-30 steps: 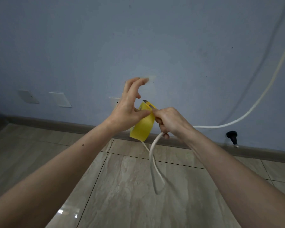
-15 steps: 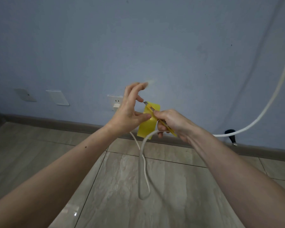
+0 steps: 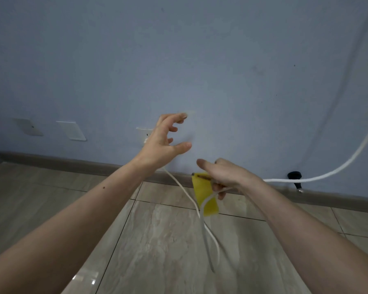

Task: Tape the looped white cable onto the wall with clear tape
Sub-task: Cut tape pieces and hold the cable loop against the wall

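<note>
My right hand is closed around a yellow tape dispenser and the white cable. The cable hangs below that hand in a long loop over the floor. From the hand it also runs right along the skirting and climbs the blue wall at the right edge. My left hand is raised up and to the left of the right hand, close to the wall, fingers spread. A faint pale strip of clear tape sticks to its top fingertips. The two hands are apart.
Two blank white wall plates sit low on the wall at left, and a socket shows partly behind my left hand. A dark skirting board meets the beige tiled floor. A black fitting stands at the skirting on the right.
My left hand let go of the yellow dispenser and opened toward the wall. My right hand dropped lower with the dispenser and cable, so the hands separated.
</note>
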